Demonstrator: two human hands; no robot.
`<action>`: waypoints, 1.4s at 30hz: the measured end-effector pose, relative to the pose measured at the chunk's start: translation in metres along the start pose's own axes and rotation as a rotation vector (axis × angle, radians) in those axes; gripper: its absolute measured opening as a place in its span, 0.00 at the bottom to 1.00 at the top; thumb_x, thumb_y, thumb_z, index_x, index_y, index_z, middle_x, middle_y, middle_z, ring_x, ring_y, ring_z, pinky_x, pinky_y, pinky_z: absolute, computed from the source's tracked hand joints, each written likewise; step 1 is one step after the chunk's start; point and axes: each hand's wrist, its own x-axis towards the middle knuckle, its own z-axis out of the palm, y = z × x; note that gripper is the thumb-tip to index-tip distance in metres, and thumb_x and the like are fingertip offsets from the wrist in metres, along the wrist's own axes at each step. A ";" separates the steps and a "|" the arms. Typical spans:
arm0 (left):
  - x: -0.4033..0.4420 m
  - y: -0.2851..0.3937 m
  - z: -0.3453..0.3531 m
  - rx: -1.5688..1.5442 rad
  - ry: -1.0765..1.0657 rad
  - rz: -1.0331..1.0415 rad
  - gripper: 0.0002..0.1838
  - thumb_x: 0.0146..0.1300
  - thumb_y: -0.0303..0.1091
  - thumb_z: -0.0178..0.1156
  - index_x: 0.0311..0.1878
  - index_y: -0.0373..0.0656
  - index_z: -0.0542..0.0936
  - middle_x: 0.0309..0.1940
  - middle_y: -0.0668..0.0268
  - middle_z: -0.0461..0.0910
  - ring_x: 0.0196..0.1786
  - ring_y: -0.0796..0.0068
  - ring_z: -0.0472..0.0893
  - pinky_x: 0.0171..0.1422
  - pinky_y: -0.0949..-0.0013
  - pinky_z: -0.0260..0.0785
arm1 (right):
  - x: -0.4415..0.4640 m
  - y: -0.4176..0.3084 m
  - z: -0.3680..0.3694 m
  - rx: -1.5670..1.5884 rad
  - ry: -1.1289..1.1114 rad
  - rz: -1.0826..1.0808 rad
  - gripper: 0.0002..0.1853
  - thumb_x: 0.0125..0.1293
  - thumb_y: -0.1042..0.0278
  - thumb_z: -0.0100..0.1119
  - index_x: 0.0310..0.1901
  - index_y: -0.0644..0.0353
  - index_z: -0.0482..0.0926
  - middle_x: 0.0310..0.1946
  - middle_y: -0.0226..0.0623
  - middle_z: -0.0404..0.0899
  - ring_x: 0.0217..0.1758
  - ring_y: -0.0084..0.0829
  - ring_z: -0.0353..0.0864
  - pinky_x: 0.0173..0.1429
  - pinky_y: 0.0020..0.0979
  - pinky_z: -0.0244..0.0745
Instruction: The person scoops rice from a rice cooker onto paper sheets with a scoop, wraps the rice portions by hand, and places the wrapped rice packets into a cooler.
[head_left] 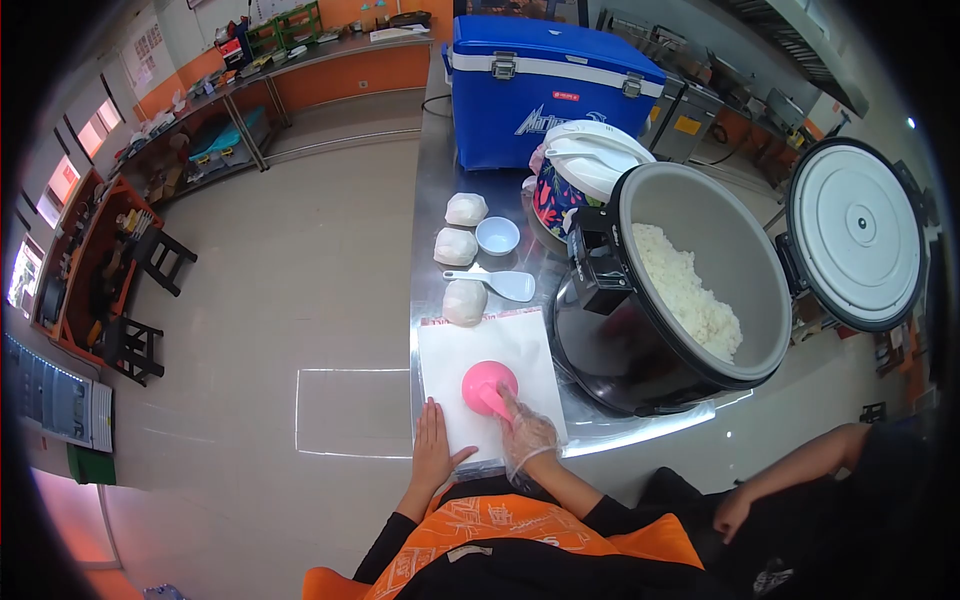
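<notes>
Gloved in clear plastic, my right hand (530, 438) is closed on the handle of a pink round scoop (487, 385), which rests on white paper (450, 352). My left hand (432, 450) lies bare and flat on the paper's near left edge, fingers spread. Beyond the paper are three white wrapped bundles, the nearest one (465, 302) at its top edge. A white rice paddle (512, 285) lies beside it, and a light blue bowl (498, 236) stands farther back. To the right, a large open cooker (640, 350) holds white rice (685, 290).
A blue cooler box (555, 100) stands at the back of the metal table (432, 200), with a flowered container (562, 200) in front of it. The cooker's raised lid (858, 232) is at the right. Another person's forearm (800, 465) shows at lower right.
</notes>
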 end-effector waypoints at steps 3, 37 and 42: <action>-0.001 0.002 0.000 0.015 0.004 -0.014 0.57 0.47 0.60 0.65 0.67 0.26 0.50 0.69 0.41 0.47 0.72 0.47 0.50 0.72 0.50 0.45 | -0.005 -0.005 0.000 -0.112 -0.114 -0.019 0.30 0.66 0.57 0.44 0.69 0.37 0.50 0.47 0.51 0.76 0.37 0.51 0.80 0.42 0.46 0.76; -0.011 0.015 0.009 -0.296 -0.267 0.406 0.08 0.55 0.34 0.57 0.34 0.40 0.78 0.41 0.62 0.76 0.53 0.62 0.74 0.51 0.61 0.70 | 0.008 -0.024 -0.273 -0.355 0.501 -0.186 0.23 0.67 0.61 0.50 0.62 0.59 0.66 0.47 0.46 0.78 0.49 0.37 0.78 0.54 0.38 0.69; -0.018 0.010 0.018 -0.300 0.007 0.449 0.09 0.53 0.36 0.58 0.33 0.43 0.80 0.37 0.65 0.76 0.46 0.66 0.76 0.45 0.65 0.71 | 0.003 -0.028 -0.290 -0.401 0.446 -0.174 0.24 0.66 0.59 0.51 0.62 0.57 0.65 0.45 0.46 0.78 0.47 0.38 0.78 0.53 0.40 0.69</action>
